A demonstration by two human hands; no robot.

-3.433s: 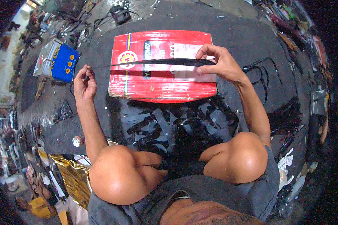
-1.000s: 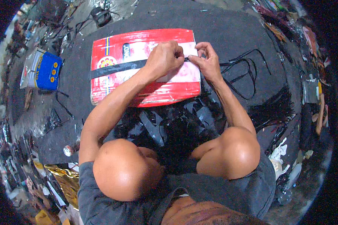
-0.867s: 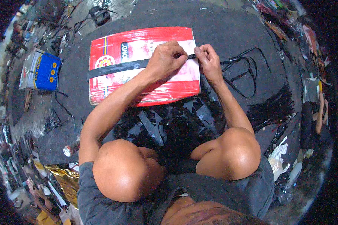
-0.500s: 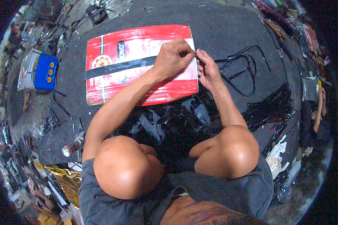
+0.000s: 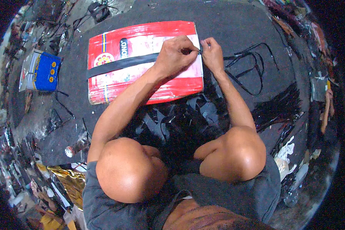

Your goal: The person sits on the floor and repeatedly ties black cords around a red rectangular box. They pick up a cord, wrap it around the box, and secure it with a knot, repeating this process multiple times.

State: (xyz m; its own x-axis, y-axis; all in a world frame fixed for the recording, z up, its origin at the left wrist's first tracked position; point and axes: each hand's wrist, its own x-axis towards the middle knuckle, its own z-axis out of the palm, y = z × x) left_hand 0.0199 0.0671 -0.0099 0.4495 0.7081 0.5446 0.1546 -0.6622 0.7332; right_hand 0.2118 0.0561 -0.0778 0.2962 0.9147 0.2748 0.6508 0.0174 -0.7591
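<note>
A flat red-and-white rectangular package point(image 5: 142, 90) lies on a dark mat in front of me. A black rubber-like strip point(image 5: 122, 66) runs across its middle. My left hand point(image 5: 176, 55) rests over the package's right part, with thumb and forefinger pinched on the strip at the right edge. Just beyond that edge is my right hand point(image 5: 213, 55), its fingers curled close to the pinch. What those fingers hold is hidden. Thin black strips point(image 5: 253, 67) lie in loops on the mat to the right of this hand.
A blue-and-white can point(image 5: 46, 73) stands at the left. Black strip scraps point(image 5: 157, 122) lie between the package and my knees. A bundle of thin black strips point(image 5: 280, 107) is at the right. A small bottle point(image 5: 73, 149) lies by my left elbow. Clutter rings the mat.
My right hand has moved slightly up, and its fingers are more curled. The package's right end sits a little higher in view. My left hand keeps its pinch.
</note>
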